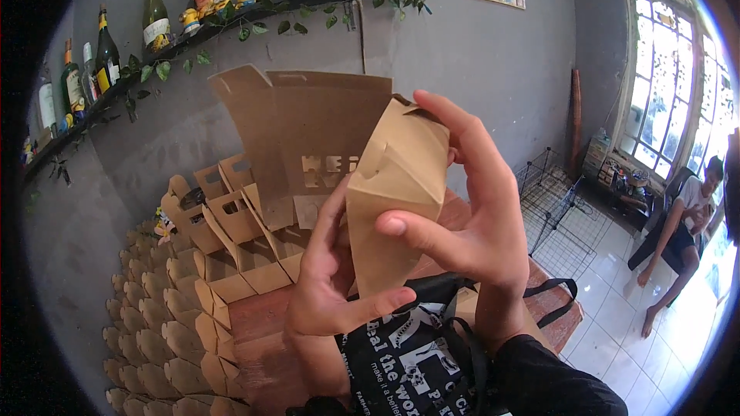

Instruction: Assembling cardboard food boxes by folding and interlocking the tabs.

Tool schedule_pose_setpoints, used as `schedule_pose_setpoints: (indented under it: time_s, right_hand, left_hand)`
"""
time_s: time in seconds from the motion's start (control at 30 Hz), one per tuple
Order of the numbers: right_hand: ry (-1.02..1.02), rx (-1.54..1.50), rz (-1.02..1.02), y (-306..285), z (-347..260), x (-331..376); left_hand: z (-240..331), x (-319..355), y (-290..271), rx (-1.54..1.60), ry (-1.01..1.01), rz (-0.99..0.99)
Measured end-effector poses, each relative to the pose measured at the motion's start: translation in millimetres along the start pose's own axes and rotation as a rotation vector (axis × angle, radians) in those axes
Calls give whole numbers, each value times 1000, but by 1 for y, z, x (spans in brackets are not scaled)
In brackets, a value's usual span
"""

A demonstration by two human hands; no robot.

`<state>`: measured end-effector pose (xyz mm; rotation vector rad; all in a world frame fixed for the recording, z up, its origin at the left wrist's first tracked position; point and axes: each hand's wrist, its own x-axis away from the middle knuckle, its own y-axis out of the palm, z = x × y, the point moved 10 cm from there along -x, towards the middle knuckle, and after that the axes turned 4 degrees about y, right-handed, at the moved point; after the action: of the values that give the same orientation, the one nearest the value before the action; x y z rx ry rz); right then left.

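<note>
Both hands grip a small brown cardboard box (395, 185), held up in front of me and tilted. My left hand (327, 285) supports its left side and lower end, thumb pointing right. My right hand (482, 200) wraps the right side, its thumb on the near face and its fingers at the top edge. A folded flap and a small slot show on the box's upper part. Just behind the box stands a large brown cardboard sheet (304, 123) with cut-out shapes, its right part hidden by the box.
Several folded cardboard carriers (231, 219) stand on the reddish table (266, 339). Rows of small brown cartons (154, 323) fill the left. Black printed cloth with straps (408, 362) lies below my hands. A bottle shelf (231, 15) lines the wall. Right: wire-grid panels (559, 208), a seated person (682, 223).
</note>
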<state>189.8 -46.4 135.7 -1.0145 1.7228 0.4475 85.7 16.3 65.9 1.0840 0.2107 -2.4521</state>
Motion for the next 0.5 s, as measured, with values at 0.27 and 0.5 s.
schedule_pose_setpoints:
  time_s: [0.27,0.5]
  right_hand:
    - [51,-175,173,-24,0,3]
    - [28,-127,412,-49,11,8]
  left_hand:
    - [8,8,4,-154,-20,23]
    - [10,6,8,-345,58,-104]
